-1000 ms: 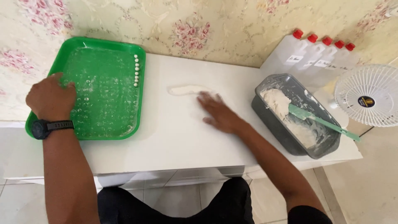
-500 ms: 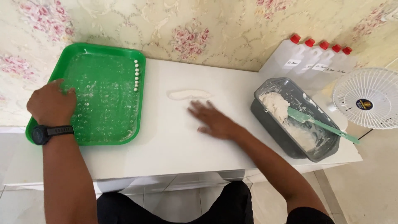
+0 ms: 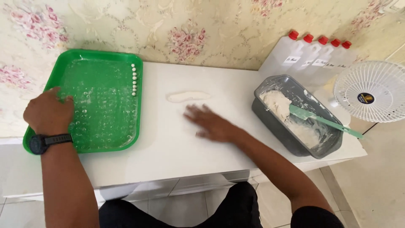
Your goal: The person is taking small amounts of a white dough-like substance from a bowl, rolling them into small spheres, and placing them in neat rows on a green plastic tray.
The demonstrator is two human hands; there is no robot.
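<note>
- Right hand [image 3: 213, 126] lay flat and open, blurred, on the white tabletop [image 3: 177, 143], holding nothing, near the pale elongated dough strip [image 3: 188, 96].
- Left hand [image 3: 48, 111] curled on the green plastic tray [image 3: 40, 131], steadying its rim; grip unclear.
- Step looked like rolling dough; next move probably needed the fingers over the strip.

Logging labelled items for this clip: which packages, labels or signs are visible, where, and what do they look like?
Plastic jugs: row of five by the wall, far right; translucent white, red caps.
Jug labels: small white rectangles on the jugs' fronts.
Fan badge: round, dark with yellow, centre of the white fan grille.
</note>
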